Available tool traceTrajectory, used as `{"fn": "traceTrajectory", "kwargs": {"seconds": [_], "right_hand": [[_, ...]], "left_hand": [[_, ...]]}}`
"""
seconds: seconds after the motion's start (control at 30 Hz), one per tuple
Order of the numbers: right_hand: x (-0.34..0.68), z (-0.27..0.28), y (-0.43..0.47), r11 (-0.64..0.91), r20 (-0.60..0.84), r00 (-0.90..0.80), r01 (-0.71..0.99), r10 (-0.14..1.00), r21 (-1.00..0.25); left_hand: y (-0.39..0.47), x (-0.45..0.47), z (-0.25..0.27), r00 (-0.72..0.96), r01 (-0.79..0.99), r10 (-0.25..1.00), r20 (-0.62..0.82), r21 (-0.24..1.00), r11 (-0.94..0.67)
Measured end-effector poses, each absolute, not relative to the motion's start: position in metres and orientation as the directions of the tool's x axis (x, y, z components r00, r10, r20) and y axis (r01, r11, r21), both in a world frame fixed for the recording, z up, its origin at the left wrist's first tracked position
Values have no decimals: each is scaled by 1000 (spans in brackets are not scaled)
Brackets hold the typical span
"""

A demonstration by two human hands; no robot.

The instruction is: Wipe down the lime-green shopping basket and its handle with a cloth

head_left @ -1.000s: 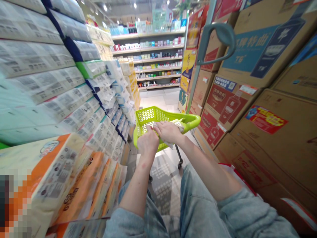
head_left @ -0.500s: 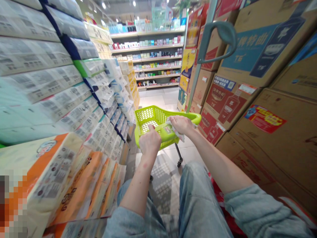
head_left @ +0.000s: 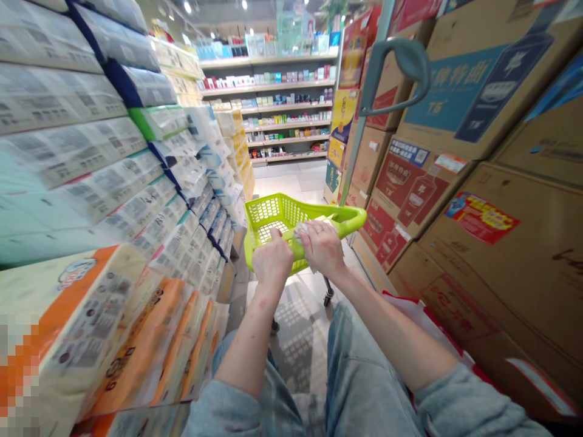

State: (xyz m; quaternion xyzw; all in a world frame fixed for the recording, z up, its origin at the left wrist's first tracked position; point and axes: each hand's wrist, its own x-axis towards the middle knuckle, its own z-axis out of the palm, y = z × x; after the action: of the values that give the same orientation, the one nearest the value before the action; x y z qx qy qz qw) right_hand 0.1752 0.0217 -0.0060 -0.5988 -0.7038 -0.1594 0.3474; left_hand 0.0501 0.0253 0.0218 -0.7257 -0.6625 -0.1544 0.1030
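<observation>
A lime-green shopping basket cart point(head_left: 300, 209) stands in front of me, its lattice basket on a wheeled metal frame. My left hand point(head_left: 272, 258) is wrapped round the near left part of its rim, thumb on top. On the handle area just right of it, my right hand point(head_left: 324, 246) presses down a crumpled white cloth or tissue point(head_left: 301, 230), which sticks out past the fingers on the left. The long handle of the cart, with a grey-blue loop grip point(head_left: 426, 70), rises on the right.
Stacked tissue packs point(head_left: 100, 145) line the left side, with orange-and-cream packs point(head_left: 132, 340) close by. Cardboard cartons point(head_left: 483, 218) form a wall on the right. Shelves of small goods point(head_left: 289, 109) stand at the aisle's far end. A red-edged bag point(head_left: 428, 315) lies beside my right leg.
My right hand has slid left along the green handle with the white cloth, closer to my left hand. The left hand keeps its hold.
</observation>
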Motion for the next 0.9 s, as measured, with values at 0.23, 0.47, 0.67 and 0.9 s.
{"fn": "traceTrajectory", "kwargs": {"seconds": [0.23, 0.47, 0.67, 0.9], "right_hand": [[194, -7, 25, 363, 678, -159, 916, 718, -170], [234, -14, 32, 270, 685, -9, 922, 728, -276], [269, -24, 44, 96, 667, 197, 922, 718, -375], [235, -24, 27, 130, 704, 159, 932, 693, -338]], "left_hand": [[34, 22, 29, 163, 985, 954, 253, 5, -170], [44, -10, 21, 472, 877, 864, 175, 11, -481], [35, 2, 15, 431, 894, 865, 256, 13, -449], [27, 18, 13, 366, 921, 876, 313, 11, -388]]}}
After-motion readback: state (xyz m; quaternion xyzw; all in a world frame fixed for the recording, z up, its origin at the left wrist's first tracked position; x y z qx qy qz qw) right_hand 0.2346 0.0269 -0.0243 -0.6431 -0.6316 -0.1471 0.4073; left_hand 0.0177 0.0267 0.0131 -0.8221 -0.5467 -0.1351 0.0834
